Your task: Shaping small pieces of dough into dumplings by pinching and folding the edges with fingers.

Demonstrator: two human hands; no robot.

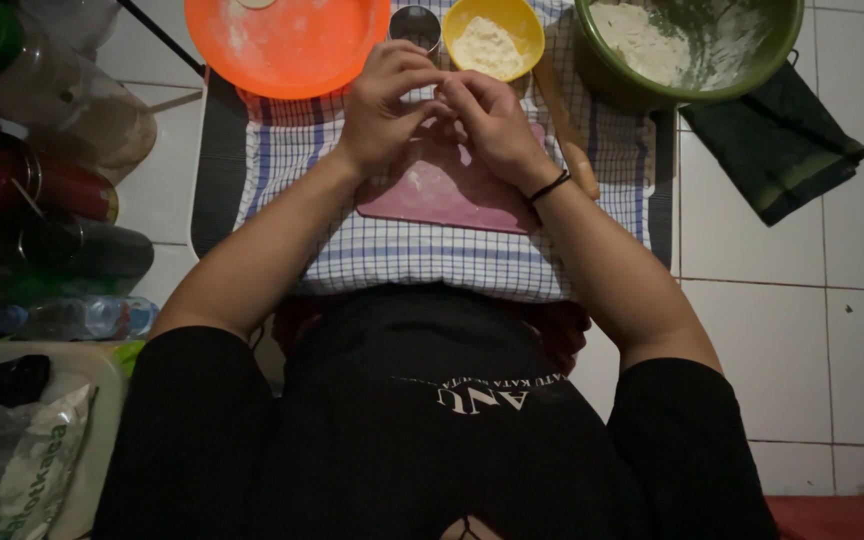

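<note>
Left hand [384,105] and right hand [487,118] meet fingertip to fingertip above the far edge of a pink board [449,190]; fingers are curled narrowly together, and whether they pinch anything cannot be told. The right wrist wears a black band [549,186]. The board lies under both hands on a checked cloth [422,255]. Just beyond the fingertips stand a small metal cup [416,26] and a yellow bowl [493,38] of pale flour. Beyond the left hand sits an orange plate [287,45]; beyond the right hand, a wooden rolling pin [567,125] and a green bowl [690,48] dusted with flour.
</note>
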